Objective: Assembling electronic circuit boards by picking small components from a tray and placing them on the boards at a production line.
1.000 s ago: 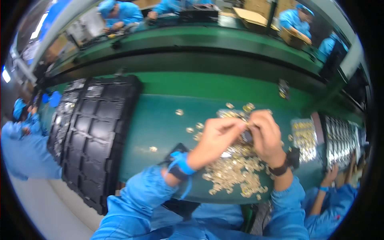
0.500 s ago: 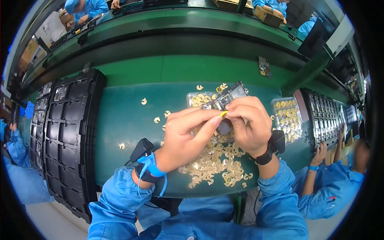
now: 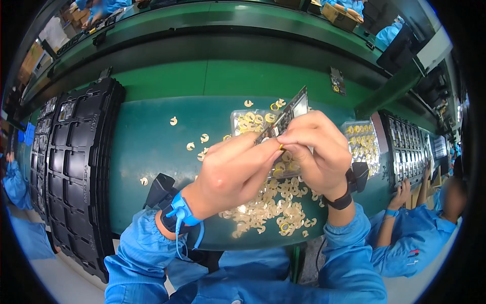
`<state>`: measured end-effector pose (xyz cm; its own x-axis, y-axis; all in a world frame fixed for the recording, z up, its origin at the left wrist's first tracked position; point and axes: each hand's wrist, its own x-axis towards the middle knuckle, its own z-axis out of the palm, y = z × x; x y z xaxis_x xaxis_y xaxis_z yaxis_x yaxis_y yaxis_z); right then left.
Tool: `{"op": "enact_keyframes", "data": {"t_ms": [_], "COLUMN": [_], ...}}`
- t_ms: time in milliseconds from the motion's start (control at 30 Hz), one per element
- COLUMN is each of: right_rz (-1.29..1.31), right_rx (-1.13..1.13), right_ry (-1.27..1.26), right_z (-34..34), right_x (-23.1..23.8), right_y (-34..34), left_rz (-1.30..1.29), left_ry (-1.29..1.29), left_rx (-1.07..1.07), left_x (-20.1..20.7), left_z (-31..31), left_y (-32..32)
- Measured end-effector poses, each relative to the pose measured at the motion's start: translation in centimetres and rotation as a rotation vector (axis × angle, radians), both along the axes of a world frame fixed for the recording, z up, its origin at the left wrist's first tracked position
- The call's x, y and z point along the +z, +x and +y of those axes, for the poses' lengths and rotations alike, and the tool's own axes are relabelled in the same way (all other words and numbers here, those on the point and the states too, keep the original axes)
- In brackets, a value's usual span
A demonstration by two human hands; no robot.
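I see the left hand (image 3: 230, 169) and right hand (image 3: 320, 147) pinching a small yellow piece (image 3: 281, 147) between their fingertips. A circuit board (image 3: 289, 115) tilts up just beyond it; I can't tell which fingers bear it. Cream pieces (image 3: 273, 207) lie heaped nearer the body than both hands; black trays (image 3: 75, 169) stand well left.

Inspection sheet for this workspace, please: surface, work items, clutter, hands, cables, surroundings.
Surface: green mat, partly covered.
Work items: circuit board, tilted up; small yellow part between the hands.
Clutter: pale notched pieces heaped near the person; clear tray of yellow parts, right; black trays, left.
Hands: left hand pinches the small yellow part; right hand meets it, grip partly hidden.
Cables: blue cord by blue wrist strap.
Surroundings: co-worker in blue, right.
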<state>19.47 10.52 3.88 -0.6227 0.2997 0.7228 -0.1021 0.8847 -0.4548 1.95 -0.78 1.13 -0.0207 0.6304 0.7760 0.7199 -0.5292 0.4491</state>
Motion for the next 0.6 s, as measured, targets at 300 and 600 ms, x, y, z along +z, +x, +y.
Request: {"op": "enact_keyframes", "data": {"t_ms": [300,600], "right_rz": [0.019,-0.027], "right_rx": [0.05,0.037], "right_ry": [-0.238,-0.236], "right_z": [0.1,-0.1], "right_x": [-1.0,-1.2], "right_y": [-0.6,-0.7], "left_rz": [-0.09,-0.102], "left_ry": [-0.034,-0.028], "left_rx": [0.064,0.035], "left_x": [-0.4,-0.8], "left_z": [0.3,0.4], "left_y": [0.5,0.4]}}
